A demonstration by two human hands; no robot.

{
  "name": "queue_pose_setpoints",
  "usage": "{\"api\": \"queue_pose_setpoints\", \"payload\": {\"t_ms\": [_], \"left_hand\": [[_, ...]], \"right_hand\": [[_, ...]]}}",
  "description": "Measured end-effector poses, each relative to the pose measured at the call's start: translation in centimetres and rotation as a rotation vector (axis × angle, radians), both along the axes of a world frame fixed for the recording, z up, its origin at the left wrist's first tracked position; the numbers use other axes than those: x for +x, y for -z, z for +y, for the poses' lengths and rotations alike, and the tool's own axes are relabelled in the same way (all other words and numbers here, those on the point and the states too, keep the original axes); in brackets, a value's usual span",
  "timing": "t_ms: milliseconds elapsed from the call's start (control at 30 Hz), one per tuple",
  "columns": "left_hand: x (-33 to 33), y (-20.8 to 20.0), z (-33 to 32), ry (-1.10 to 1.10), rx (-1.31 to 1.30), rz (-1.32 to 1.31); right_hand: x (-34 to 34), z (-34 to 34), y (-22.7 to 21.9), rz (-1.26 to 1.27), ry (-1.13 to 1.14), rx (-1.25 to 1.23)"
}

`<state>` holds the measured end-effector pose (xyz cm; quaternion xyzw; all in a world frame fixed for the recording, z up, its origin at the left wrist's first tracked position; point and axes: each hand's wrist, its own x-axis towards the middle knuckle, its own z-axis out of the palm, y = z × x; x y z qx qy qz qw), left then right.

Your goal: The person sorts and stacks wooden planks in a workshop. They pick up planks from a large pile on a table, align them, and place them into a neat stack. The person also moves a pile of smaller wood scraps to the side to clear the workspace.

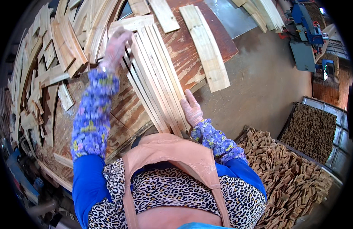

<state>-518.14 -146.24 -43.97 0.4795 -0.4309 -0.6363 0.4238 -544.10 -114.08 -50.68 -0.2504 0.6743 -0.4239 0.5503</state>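
A bundle of long pale wooden slats (pixel 155 72) stands on edge, side by side, on the worn wooden table before me. My left hand (pixel 116 47), in a thin pale glove, is at the bundle's far left corner with its fingers bent around the slats' ends; the fingertips are partly hidden. Against the bundle's near right side lies my right hand (pixel 191 110), gloved too, with its fingers stretched out along the outer slat. Its thumb is hard to make out. The slats' near ends reach almost to my apron (pixel 169 150).
Curved boards (pixel 69 45) and offcuts are heaped at the left. A wide board (pixel 207 49) overhangs the table's right edge. A large pile of small wood blocks (pixel 287 179) covers the floor at the lower right, near a crate of upright sticks (pixel 310 131). Blue machinery (pixel 304 38) stands far right.
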Motion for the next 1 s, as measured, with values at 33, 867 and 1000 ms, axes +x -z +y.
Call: {"api": "queue_pose_setpoints", "payload": {"t_ms": [33, 867, 1000], "left_hand": [[0.3, 0.8, 1.6, -0.096, 0.086, 0.125], [-8.6, -15.1, -1.9, 0.251, -0.200, 0.164], [-12.2, -10.9, 1.5, 0.348, 0.521, 0.554]], "right_hand": [[0.2, -0.3, 0.2, -0.050, -0.008, -0.012], [2.1, -18.4, -24.2, 1.605, -1.334, -1.168], [1.5, -17.6, -21.8, 1.327, -1.141, -1.146]]}}
